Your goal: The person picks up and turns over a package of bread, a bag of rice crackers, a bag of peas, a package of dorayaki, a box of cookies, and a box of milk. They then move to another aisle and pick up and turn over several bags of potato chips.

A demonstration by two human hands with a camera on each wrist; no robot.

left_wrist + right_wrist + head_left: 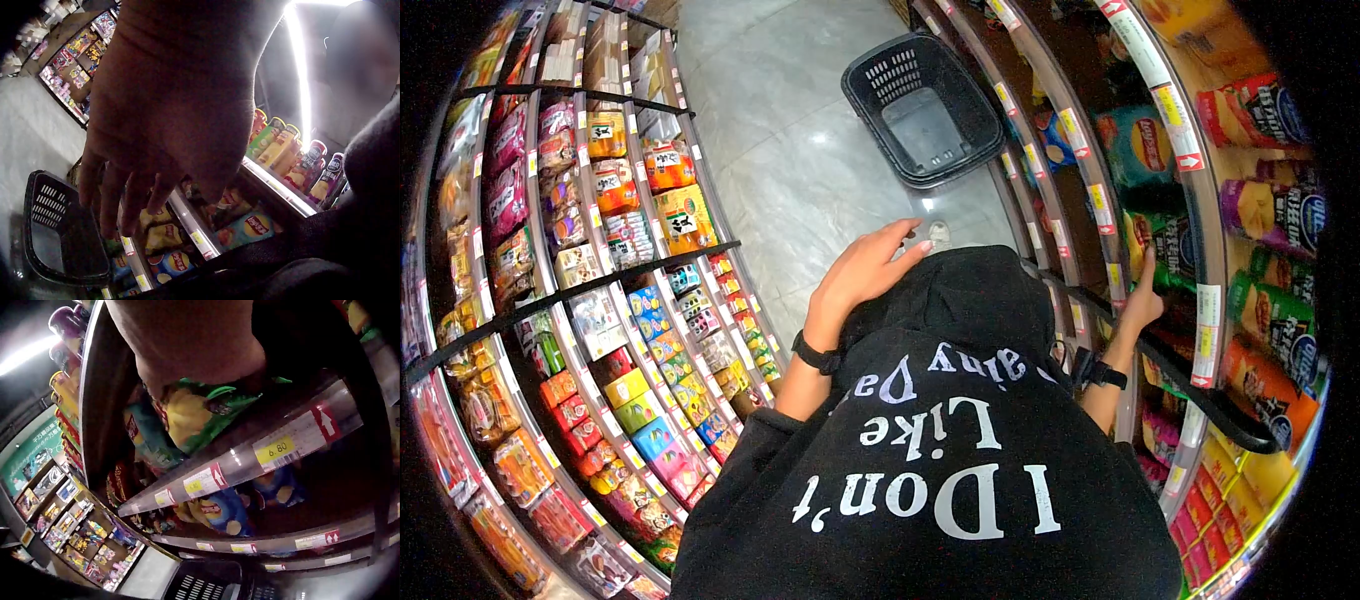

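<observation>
My left hand (865,270) hovers flat in front of my black hoodie (940,450), fingers straight and holding nothing; in the left wrist view the left hand (169,106) fills the frame with fingers hanging loose. My right hand (1142,300) reaches to the right-hand shelf, one straight finger up against a green chip bag (1175,250). The right wrist view puts my right hand (187,337) just above that green and yellow chip bag (200,412); its fingertips are hidden. A black shopping basket (920,100) stands empty on the floor ahead.
Snack shelves (630,300) line the left of the narrow aisle, with grey tiled floor (780,150) between. Chip cans (1270,210) fill the right shelves, blue chip bags (219,509) lie lower. A 6.80 price tag (277,450) sits on the shelf rail.
</observation>
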